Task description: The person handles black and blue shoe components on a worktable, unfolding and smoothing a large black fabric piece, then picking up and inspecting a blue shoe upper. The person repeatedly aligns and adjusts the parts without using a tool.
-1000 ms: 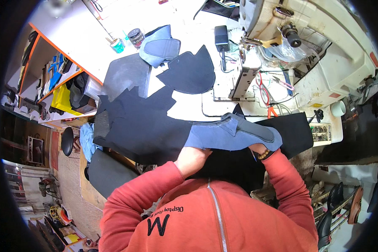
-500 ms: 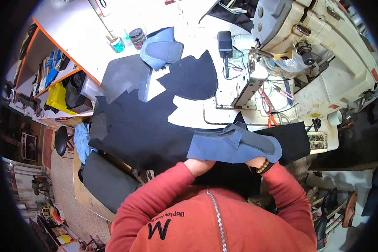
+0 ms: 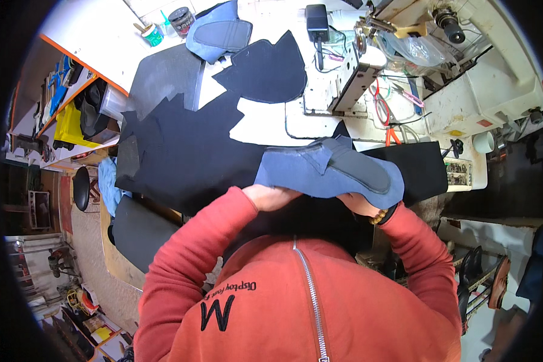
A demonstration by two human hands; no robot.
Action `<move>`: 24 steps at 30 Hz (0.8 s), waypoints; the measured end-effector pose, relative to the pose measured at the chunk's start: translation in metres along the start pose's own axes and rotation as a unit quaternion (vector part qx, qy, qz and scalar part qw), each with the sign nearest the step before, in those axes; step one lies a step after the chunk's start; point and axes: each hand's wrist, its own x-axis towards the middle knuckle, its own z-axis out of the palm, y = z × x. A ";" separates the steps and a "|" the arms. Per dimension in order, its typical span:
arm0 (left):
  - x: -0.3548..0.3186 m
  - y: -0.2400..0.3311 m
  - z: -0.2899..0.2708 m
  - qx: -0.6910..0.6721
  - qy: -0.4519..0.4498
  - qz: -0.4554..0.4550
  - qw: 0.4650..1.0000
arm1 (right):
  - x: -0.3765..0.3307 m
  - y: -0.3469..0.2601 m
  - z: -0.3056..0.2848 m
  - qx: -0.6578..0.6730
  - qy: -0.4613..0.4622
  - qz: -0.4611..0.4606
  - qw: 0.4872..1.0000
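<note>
The blue shoe-upper piece (image 3: 332, 172) now sits a little higher and more toward the centre of the frame than a second ago, and its grey padded panel faces up more plainly; the sewing machine (image 3: 458, 66) has slid toward the upper right as the head tips. That suggests the piece is being lifted and turned for handling in front of the chest rather than laid flat on the table.

The left hand (image 3: 274, 196) is curled shut on the lower left edge of the blue piece, knuckles showing just below the fabric. The right hand (image 3: 359, 205) is mostly hidden beneath the piece's right half; it seems to grip from under, but how far its fingers are closed cannot be told. A beaded bracelet (image 3: 379, 217) shows at that wrist.

Behind the piece, dark fabric sheets (image 3: 187, 151) cover the white table (image 3: 265, 123), and a second blue upper (image 3: 220, 36) lies at the upper centre.
</note>
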 end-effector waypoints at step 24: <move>-0.006 -0.043 0.012 -0.018 0.049 -0.020 0.998 | -0.005 -0.048 0.053 0.322 -0.057 0.074 0.942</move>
